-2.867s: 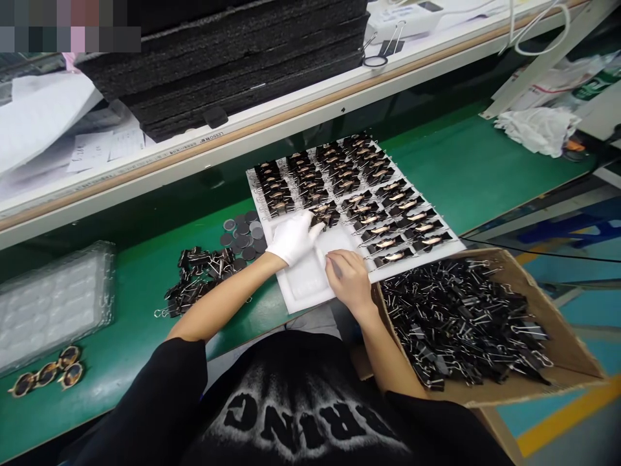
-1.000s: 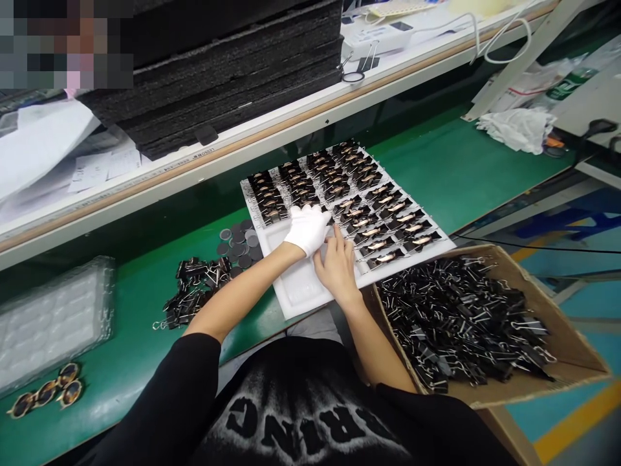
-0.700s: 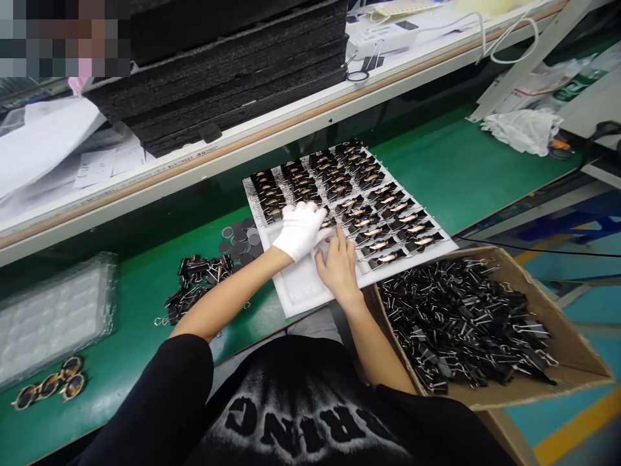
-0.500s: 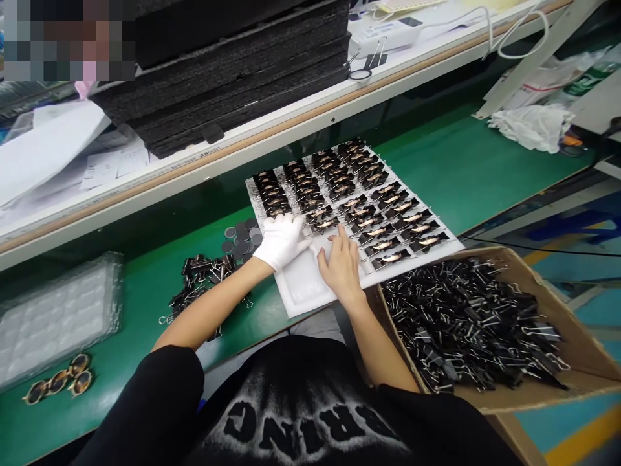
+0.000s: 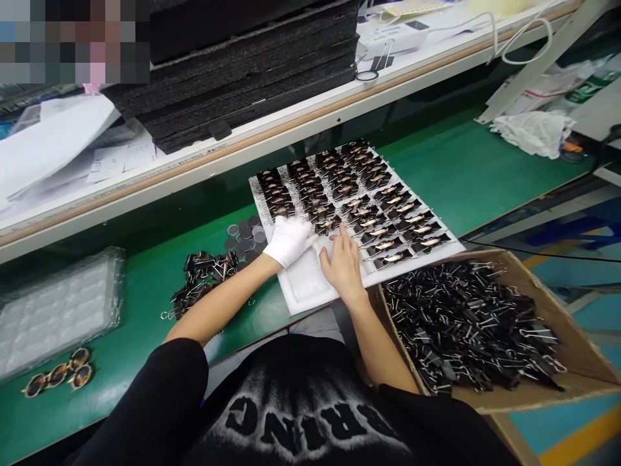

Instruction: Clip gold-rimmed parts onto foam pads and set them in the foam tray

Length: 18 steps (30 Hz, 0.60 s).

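My left hand, in a white glove, is over the left part of a white tray with its fingers curled. Its fingertips meet the left end of a black binder clip, though the grip itself is partly hidden. At that clip's right end is the index fingertip of my bare right hand; its thumb and fingers are apart. Rows of binder clips, each with a pale piece in its jaws, fill much of the tray. The tray's front left part is bare white.
A cardboard box full of binder clips adjoins the tray's front right. Left of the tray lie dark round discs and a clip pile. Clear plastic trays and tortoiseshell-rimmed round pieces lie farther left. Black foam sheets occupy the shelf.
The view has shifted slightly. My left hand has slid a little to the right along the tray, closer to the clip; my right hand stays nearly in place.
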Tool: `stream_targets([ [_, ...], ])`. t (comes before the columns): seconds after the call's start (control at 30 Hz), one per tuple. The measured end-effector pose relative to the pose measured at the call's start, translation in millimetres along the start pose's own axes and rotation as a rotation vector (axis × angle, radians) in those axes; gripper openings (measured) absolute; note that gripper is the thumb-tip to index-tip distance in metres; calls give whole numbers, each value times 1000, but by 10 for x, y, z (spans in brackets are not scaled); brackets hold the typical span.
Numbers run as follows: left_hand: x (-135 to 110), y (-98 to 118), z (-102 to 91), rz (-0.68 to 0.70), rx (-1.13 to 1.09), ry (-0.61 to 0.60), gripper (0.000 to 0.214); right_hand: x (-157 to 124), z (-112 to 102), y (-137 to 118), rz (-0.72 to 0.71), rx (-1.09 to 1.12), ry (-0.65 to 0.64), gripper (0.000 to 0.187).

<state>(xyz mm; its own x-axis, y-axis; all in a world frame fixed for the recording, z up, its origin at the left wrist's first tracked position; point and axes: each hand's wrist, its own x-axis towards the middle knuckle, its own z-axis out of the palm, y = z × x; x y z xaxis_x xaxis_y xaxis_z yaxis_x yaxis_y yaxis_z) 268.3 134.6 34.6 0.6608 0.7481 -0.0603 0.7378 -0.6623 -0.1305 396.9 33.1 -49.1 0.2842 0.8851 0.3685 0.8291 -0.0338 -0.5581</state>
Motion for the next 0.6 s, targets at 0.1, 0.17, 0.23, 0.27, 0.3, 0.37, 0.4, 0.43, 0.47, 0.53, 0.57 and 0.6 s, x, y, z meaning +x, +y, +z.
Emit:
stream_targets([
  [0.1, -13, -1, -12, 10, 13, 9, 40, 4, 1, 4, -22, 1, -16, 29],
  [0.17, -10, -5, -6, 13, 16, 12, 40, 6, 3, 3, -35, -9, -28, 28],
  [0.23, -20, -13, 1, 25, 10, 16, 40, 11, 6, 2, -40, -21, -29, 28],
  [0.27, -42, -23, -4, 34, 4, 24, 40, 14, 6, 4, -42, -27, -25, 28],
  [0.3, -80, -39, -19, 49, -4, 36, 41, 15, 6, 9, -47, -30, -17, 29],
  [0.37, -228, -104, -92, 104, -5, 60, 42, 9, -6, 27, -67, -32, 15, 29],
  [0.4, -342, -160, -153, 135, 9, 67, 42, -2, -19, 38, -87, -29, 40, 29],
  [0.43, -485, -233, -226, 158, 29, 73, 41, -19, -38, 47, -117, -24, 68, 28],
  [0.47, -653, -323, -308, 164, 50, 79, 40, -42, -61, 55, -160, -18, 95, 27],
  [0.53, -1051, -555, -468, 97, 50, 115, 39, -98, -115, 55, -285, -11, 123, 23],
  [0.57, -1270, -694, -528, 27, 26, 151, 39, -127, -140, 46, -360, -11, 120, 20],
  [0.6, -1499, -847, -562, -64, -8, 204, 38, -151, -158, 30, -434, -16, 98, 18],
])
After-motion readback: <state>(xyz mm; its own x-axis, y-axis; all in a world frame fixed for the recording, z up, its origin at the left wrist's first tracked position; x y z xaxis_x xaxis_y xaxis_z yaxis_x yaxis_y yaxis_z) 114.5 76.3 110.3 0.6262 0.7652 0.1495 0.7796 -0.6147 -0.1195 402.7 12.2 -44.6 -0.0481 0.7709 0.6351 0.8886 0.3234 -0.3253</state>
